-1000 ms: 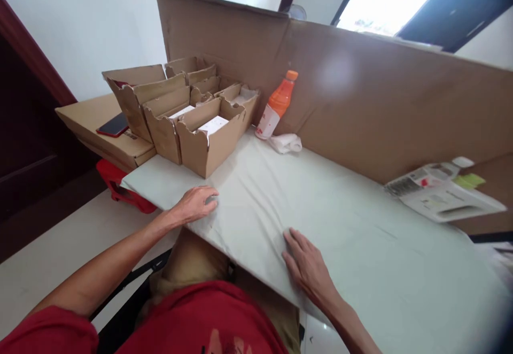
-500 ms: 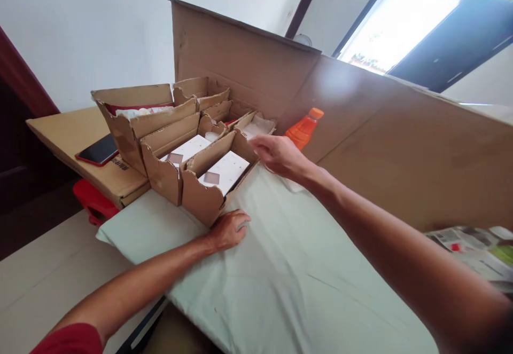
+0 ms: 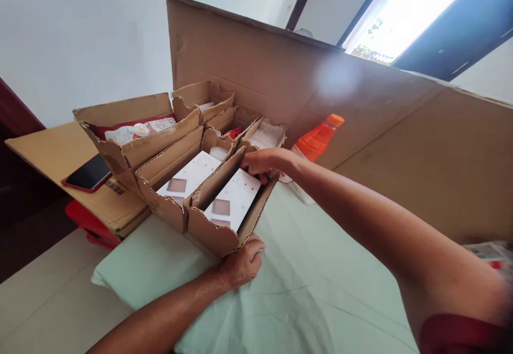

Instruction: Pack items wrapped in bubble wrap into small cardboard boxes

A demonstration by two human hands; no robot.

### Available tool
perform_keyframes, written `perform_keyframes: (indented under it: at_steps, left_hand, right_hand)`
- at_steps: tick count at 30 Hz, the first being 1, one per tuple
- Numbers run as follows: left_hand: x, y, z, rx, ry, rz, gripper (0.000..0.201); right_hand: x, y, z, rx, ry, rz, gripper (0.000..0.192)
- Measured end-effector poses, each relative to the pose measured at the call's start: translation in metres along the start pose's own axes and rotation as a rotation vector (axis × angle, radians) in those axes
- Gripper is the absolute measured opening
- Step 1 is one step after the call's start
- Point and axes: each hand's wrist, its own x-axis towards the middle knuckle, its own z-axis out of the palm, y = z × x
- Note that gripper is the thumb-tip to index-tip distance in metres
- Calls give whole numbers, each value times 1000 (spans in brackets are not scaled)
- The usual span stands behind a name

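**Two hands at a row of open cardboard boxes**

Head view: the right hand (image 3: 265, 163) reaches across the pale green cloth (image 3: 304, 284) into the far end of the nearest cardboard box (image 3: 224, 210). Its fingers curl downward over the box's far edge, their tips touching the white card (image 3: 233, 198) that lies flat inside; whether they actually pinch the card cannot be told. The card stretches from under those fingertips toward the near end of the box.

The left hand (image 3: 241, 264) rests on the cloth, loosely closed, knuckles pressed against the box's near front wall, holding nothing.

Just left of the right fingers sits a second box (image 3: 168, 183) with a similar white card. Further left is a larger box (image 3: 132, 135). Just behind the right hand an orange bottle (image 3: 317, 140) leans by a tall cardboard wall (image 3: 360, 130). Well left of both hands, a phone (image 3: 87, 173) lies on a flat carton (image 3: 52, 156).
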Motion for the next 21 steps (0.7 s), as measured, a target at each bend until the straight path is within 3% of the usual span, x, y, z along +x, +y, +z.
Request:
perform_keyframes:
  at_steps: [4,7,10,12,15,18,19,21]
  left_hand:
    - [-1,2,-3,-5,-8,4,31]
    - [-2,1,-5,2,-14,7,31]
    - [-4,3,-6,13,-20,13,30]
    - [-6,4,-7,16,-19,21,30]
    - [-11,4,-8,24,-4,23,30]
    - [-12,-1,-5,53,35,15,28]
    - [-11,-2,-4,67,48,17,28]
    - [-11,0,-2,106,67,27,28]
  right_hand:
    - [-1,-5,4,13,109,-14,25]
    - [-20,-4,-4,13,246,0,24]
    - [-72,22,-13,112,500,-64,23]
    - [-120,54,-6,224,727,-108,22]
    - [-180,112,36,305,1104,-10,26]
    - [-190,165,96,295,1426,254,32]
    - [-182,178,113,285,1440,348,33]
    - [-156,196,142,280,1290,439,35]
